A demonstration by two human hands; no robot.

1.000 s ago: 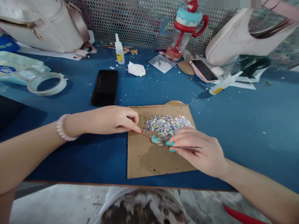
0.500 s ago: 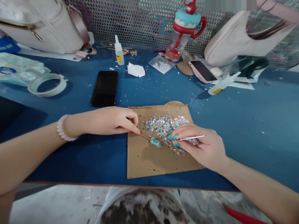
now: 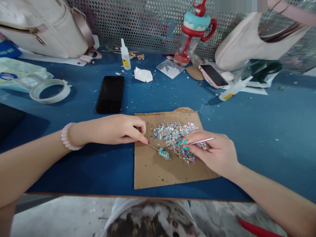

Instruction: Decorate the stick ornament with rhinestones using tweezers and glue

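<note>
My left hand (image 3: 123, 129) pinches a thin brown stick (image 3: 154, 148) between thumb and forefinger, low over the cardboard's left edge. The stick's far end carries a small lump covered in turquoise rhinestones (image 3: 164, 153). Closed in a pinch, my right hand (image 3: 219, 154) has a slim silver tool (image 3: 204, 140) lying across its fingers; its tip is hidden by the fingertips, so its exact kind is unclear. Those fingertips are over the right part of a spread of loose multicoloured rhinestones (image 3: 168, 131). Beneath it all lies a flat piece of brown cardboard (image 3: 148, 174).
A black phone (image 3: 110, 94), a tape roll (image 3: 50, 91) and crumpled tissue (image 3: 143, 74) lie on the blue table. Small glue bottles (image 3: 125, 57) stand or lean behind. Bags, a tumbler (image 3: 187, 42) and a pink-cased phone (image 3: 213, 75) line the back.
The turquoise lump has dipped slightly toward the near edge. My right hand has shifted a little left, and the silver tool is tilted more steeply.
</note>
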